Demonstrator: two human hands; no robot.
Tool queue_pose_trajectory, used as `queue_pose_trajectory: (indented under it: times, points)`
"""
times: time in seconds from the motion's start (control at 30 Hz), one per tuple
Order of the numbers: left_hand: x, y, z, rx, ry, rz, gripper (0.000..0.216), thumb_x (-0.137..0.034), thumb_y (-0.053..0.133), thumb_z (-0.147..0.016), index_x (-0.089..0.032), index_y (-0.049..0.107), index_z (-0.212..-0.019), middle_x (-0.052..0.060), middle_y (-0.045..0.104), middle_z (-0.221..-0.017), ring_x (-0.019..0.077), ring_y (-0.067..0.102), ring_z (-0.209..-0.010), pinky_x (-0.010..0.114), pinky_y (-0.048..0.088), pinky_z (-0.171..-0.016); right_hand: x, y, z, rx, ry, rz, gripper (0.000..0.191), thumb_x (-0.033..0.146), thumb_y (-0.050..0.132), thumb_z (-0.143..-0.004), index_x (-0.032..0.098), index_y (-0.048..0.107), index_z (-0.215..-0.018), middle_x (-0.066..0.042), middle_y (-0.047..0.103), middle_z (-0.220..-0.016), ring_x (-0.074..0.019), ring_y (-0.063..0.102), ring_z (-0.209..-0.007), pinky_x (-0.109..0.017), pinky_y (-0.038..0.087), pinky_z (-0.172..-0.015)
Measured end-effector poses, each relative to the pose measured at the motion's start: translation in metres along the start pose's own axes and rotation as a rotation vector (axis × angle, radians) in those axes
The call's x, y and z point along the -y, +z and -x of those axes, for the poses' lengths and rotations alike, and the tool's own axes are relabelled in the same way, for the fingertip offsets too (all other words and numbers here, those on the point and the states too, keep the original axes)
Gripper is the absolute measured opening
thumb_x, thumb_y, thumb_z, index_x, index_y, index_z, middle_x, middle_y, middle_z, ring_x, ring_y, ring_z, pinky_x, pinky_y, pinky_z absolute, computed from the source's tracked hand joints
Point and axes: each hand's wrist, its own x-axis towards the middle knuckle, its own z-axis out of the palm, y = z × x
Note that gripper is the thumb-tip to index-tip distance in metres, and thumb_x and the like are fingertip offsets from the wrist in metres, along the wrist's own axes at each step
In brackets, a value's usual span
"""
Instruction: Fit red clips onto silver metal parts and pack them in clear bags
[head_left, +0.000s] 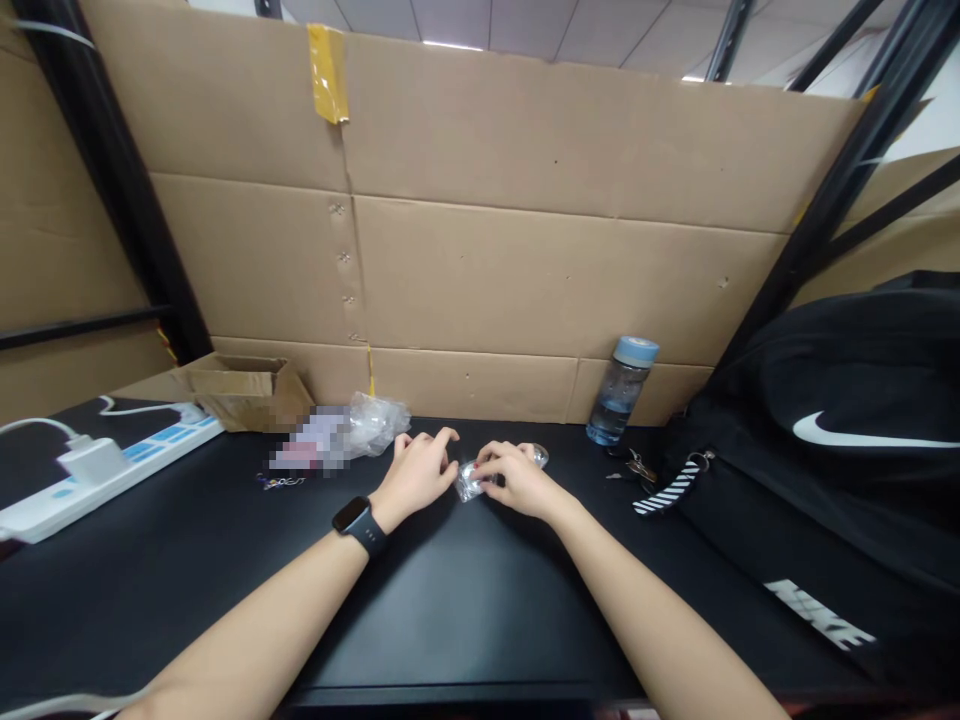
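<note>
One left hand [418, 475]: fingers spread.
Right hand [517, 480]: touching small, shiny clear-plastic packet [466, 486]; cannot tell whether pinching.
Packet: between the hands.
Leftward: brown cardboard box [232, 398].
Rightward: blue-lidded clear bottle [616, 394], black fabric backpack [780, 480].

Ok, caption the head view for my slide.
Right grip touching a small clear plastic packet, left grip close by, over a black tabletop.

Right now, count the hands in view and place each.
2: the left hand, just left of the clear plastic packet; the right hand, touching that packet.
</note>
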Motion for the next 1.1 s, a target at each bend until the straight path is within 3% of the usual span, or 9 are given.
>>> queue_pose_trajectory:
  times: [0.1, 0.3, 0.47, 0.63, 0.83, 1.1]
  points:
    - [0.012, -0.008, -0.005, -0.078, -0.068, -0.01, 0.027, -0.028, 0.051, -0.09, -0.027, 0.053, -0.117, 0.001, 0.07, -0.08, 0.0245, 0.061, -0.095, 0.041, 0.03, -0.09, 0.001, 0.004, -0.003, 0.026, -0.043, 0.019, 0.021, 0.027, 0.061, -0.093, 0.036, 0.074, -0.107, -0.003, 0.062, -0.116, -0.0209, 0.055, -0.104, -0.039, 0.027, -0.091]
    - [0.043, -0.019, -0.014, -0.16, -0.208, 0.006, 0.025, -0.026, 0.051, -0.087, -0.025, 0.058, -0.111, 0.002, 0.073, -0.088, 0.0248, 0.064, -0.094, 0.042, 0.033, -0.09, -0.011, 0.009, -0.015, -0.06, 0.054, 0.139, 0.029, 0.029, 0.048, -0.099, 0.031, 0.065, -0.122, -0.008, 0.057, -0.119, -0.0214, 0.053, -0.11, -0.043, 0.028, -0.097]
    - [0.055, -0.026, -0.018, -0.185, -0.258, 0.015, 0.027, -0.024, 0.049, -0.087, -0.026, 0.059, -0.112, 0.001, 0.074, -0.09, 0.0232, 0.066, -0.093, 0.042, 0.035, -0.091, -0.018, 0.01, -0.014, -0.018, 0.029, 0.132, 0.035, 0.036, 0.043, -0.1, 0.034, 0.056, -0.132, -0.008, 0.054, -0.136, -0.0246, 0.049, -0.123, -0.053, 0.023, -0.105]
    - [0.063, -0.025, -0.017, -0.072, -0.098, 0.016, 0.027, -0.016, 0.048, -0.083, -0.025, 0.065, -0.101, 0.003, 0.071, -0.104, 0.0238, 0.062, -0.105, 0.04, 0.038, -0.093, -0.02, 0.014, -0.011, 0.019, 0.078, 0.172, 0.039, 0.043, 0.035, -0.102, 0.036, 0.058, -0.133, -0.009, 0.046, -0.149, -0.0294, 0.042, -0.133, -0.057, 0.026, -0.104]
    - [0.062, -0.012, -0.011, 0.066, 0.018, -0.02, 0.019, -0.029, 0.064, -0.079, -0.024, 0.071, -0.095, 0.007, 0.065, -0.109, 0.0299, 0.054, -0.113, 0.044, 0.038, -0.099, -0.018, 0.019, -0.017, 0.004, 0.208, 0.25, 0.049, 0.054, 0.032, -0.1, 0.037, 0.044, -0.145, -0.009, 0.035, -0.157, -0.0353, 0.03, -0.139, -0.063, 0.025, -0.103]
    - [0.057, -0.007, -0.011, 0.081, 0.07, -0.078, 0.016, -0.023, 0.062, -0.078, -0.026, 0.075, -0.088, 0.006, 0.066, -0.105, 0.0301, 0.052, -0.11, 0.047, 0.035, -0.097, -0.022, 0.018, -0.02, -0.007, 0.233, 0.25, 0.049, 0.055, 0.027, -0.101, 0.033, 0.052, -0.138, -0.008, 0.043, -0.153, -0.0339, 0.037, -0.133, -0.063, 0.026, -0.102]
